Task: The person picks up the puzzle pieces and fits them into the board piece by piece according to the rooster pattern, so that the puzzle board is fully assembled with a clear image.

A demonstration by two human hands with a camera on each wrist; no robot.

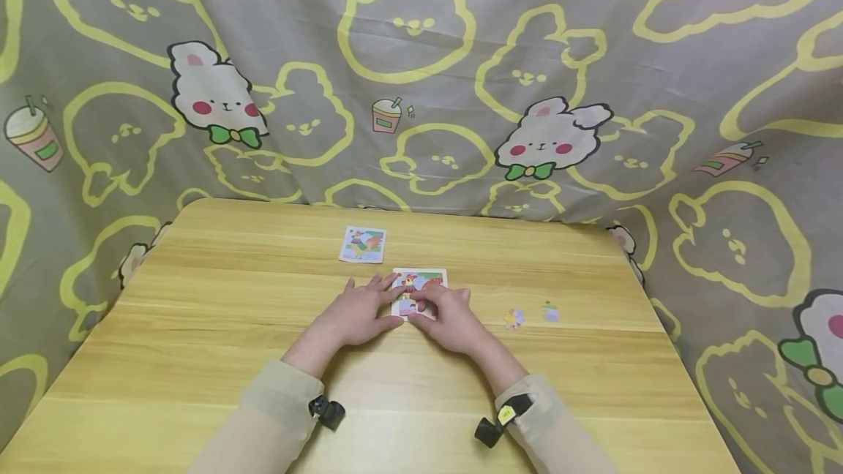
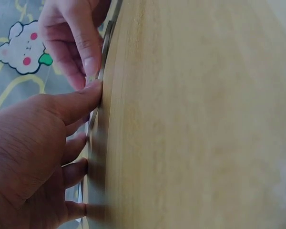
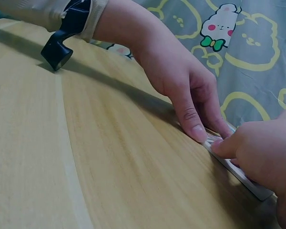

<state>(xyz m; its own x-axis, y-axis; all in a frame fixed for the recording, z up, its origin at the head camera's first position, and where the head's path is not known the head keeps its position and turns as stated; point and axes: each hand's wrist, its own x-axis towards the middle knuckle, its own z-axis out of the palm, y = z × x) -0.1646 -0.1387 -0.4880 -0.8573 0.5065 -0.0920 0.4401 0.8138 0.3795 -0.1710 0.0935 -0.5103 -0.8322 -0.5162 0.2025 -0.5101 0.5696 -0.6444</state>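
Note:
A white-bordered picture puzzle (image 1: pixel 437 278) with a colourful bird lies flat on the wooden table, under both hands. My left hand (image 1: pixel 358 313) rests at its left side, fingers extended, with the thumb touching the near edge. From the other side my right hand (image 1: pixel 451 320) reaches over the puzzle, its fingers curled. In the left wrist view, a small greenish puzzle piece (image 2: pixel 90 79) shows at the right thumb and finger, low against the board. The fingers hide much of it. The right wrist view shows the right hand (image 3: pixel 262 148) and left hand (image 3: pixel 181 86) meeting over the board.
Loose puzzle pieces (image 1: pixel 514 318) lie on the table to the right, with another small piece (image 1: pixel 550 311) just beyond them. A square picture card (image 1: pixel 363 244) with a similar bird lies farther back. A patterned curtain (image 1: pixel 435 35) hangs behind the table (image 1: pixel 230 298).

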